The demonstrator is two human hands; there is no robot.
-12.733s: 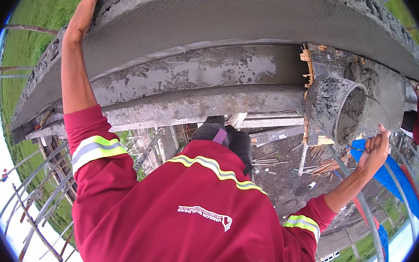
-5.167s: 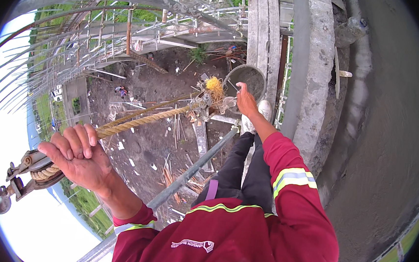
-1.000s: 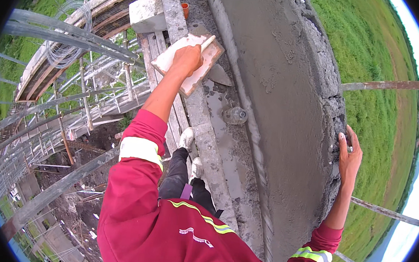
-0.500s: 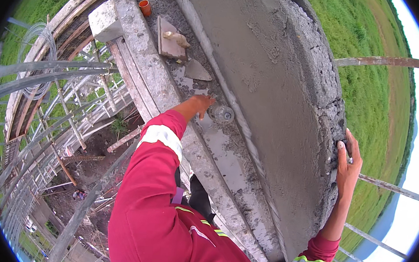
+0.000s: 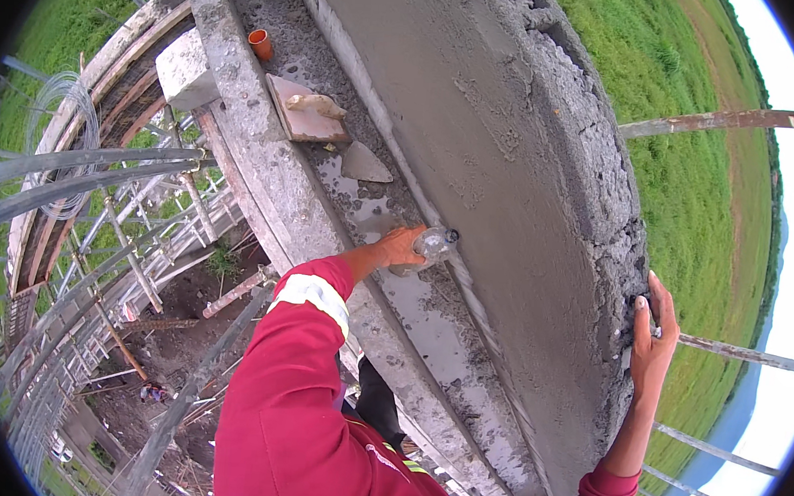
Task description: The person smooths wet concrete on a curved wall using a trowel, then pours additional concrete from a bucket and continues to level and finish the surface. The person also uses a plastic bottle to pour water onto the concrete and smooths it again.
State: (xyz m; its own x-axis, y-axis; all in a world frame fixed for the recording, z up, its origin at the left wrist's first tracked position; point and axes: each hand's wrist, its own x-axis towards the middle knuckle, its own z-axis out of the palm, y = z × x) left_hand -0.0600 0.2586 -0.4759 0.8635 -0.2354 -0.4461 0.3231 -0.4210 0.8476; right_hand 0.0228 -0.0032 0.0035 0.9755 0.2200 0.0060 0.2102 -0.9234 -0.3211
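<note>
My left hand (image 5: 401, 246) is closed on a clear plastic bottle (image 5: 437, 243) over the wet channel (image 5: 409, 301). My right hand (image 5: 654, 321) grips the rough top edge of the curved concrete wall (image 5: 617, 242), whose inner face (image 5: 502, 219) carries smooth grey mortar. Further up the channel lie a plastering float (image 5: 307, 115) with a pale handle and a pointed trowel blade (image 5: 364, 162), with an orange cup (image 5: 260, 44) above them.
A concrete ledge (image 5: 232, 95) with a pale block (image 5: 184, 71) runs along the channel's left. Beyond are metal bars (image 5: 77, 171), a coil of wire (image 5: 57, 119), scaffolding and a deep drop to muddy ground with a person (image 5: 152, 392) below. Grass lies far below on the right.
Since a second ago, my left hand has let go of the float, which now lies in the channel, and has moved back onto the bottle. My right hand stays on the wall edge.
</note>
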